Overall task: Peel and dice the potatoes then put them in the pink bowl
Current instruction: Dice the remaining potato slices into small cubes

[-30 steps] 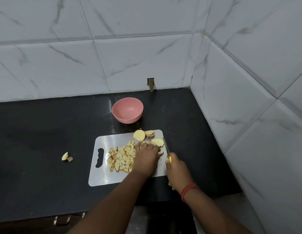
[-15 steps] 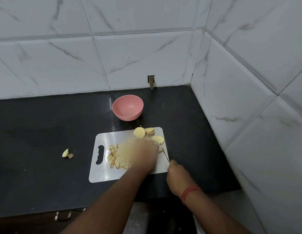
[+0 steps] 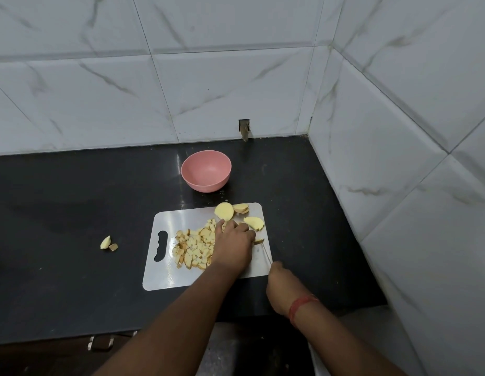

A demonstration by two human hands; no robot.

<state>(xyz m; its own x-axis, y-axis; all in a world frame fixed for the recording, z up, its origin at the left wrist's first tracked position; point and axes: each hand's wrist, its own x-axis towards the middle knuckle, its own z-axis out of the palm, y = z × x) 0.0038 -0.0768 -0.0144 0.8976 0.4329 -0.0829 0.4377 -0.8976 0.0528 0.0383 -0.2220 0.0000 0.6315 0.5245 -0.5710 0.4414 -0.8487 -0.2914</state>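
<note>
On the black stone tabletop (image 3: 73,191) lies a white plastic cutting board (image 3: 165,278) heaped with pale yellow diced potato cubes (image 3: 194,246). The left hand (image 3: 233,246) presses down on the board with fingers bent over a potato piece. The right hand (image 3: 283,290) is closed around a thin-bladed knife (image 3: 265,253). Uncut potato slices (image 3: 236,211) sit at the board's far edge, near the round pink bowl (image 3: 206,170). Two potato scraps (image 3: 108,243) lie left of the board.

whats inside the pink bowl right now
The pink bowl shows only its bare pink inside; no potato is visible in it. The diced potato lies on the cutting board. The bowl's near inner wall is hidden by its rim.
</note>
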